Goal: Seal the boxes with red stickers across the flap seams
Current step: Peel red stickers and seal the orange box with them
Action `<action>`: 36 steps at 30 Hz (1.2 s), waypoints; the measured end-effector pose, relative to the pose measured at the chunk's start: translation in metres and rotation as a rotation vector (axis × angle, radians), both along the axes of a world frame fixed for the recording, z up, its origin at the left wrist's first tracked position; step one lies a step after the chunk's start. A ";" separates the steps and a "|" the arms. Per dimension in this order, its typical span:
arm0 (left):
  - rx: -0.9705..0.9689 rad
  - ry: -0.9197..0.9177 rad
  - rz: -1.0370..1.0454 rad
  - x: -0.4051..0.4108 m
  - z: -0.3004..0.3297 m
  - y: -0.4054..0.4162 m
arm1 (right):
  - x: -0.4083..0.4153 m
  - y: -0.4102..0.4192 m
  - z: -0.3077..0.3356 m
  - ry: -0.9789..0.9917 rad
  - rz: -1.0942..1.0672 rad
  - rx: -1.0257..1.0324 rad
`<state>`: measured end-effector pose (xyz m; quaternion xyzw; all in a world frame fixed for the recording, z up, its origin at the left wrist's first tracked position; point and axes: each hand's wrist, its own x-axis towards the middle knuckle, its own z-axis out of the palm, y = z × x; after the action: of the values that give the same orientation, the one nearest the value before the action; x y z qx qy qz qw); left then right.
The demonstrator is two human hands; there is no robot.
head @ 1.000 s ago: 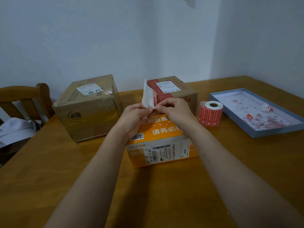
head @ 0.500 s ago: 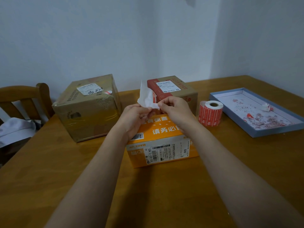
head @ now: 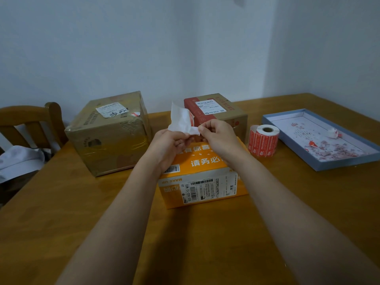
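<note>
Peeled further since a second ago, the red sticker (head: 191, 118) and its white backing (head: 181, 122) are pinched between left hand (head: 170, 144) and right hand (head: 219, 136), above the orange box (head: 202, 183) marked "MAKE UP" mid-tabletop (head: 61, 202). Behind stands a red-banded carton (head: 218, 109); a sticker roll (head: 263, 140) stands right of it, toward the tabletop's right edge.

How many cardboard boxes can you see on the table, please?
3: a tape-wrapped brown box at the back left, a brown box with a red band at the back centre, and an orange box in front, under the hands. None seems hidden.
</note>
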<state>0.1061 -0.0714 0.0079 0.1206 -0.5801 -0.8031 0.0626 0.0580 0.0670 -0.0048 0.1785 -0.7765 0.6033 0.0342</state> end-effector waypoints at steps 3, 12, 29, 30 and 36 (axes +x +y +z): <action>0.003 0.012 -0.001 0.000 -0.001 0.000 | 0.000 -0.001 0.000 0.000 -0.003 -0.001; -0.094 0.047 -0.007 0.002 0.000 0.002 | 0.001 0.002 -0.001 0.023 0.008 -0.029; -0.100 0.098 -0.087 0.008 -0.001 0.001 | 0.003 0.005 0.001 0.080 0.150 -0.080; -0.107 0.098 -0.089 0.008 -0.001 0.001 | 0.002 0.004 0.001 0.079 0.150 -0.072; -0.121 0.082 -0.051 0.004 -0.003 -0.002 | 0.005 0.006 0.005 0.010 0.172 -0.105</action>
<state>0.1104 -0.0733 0.0049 0.0688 -0.6275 -0.7721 0.0730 0.0625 0.0733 0.0003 0.2454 -0.7255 0.6430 -0.0045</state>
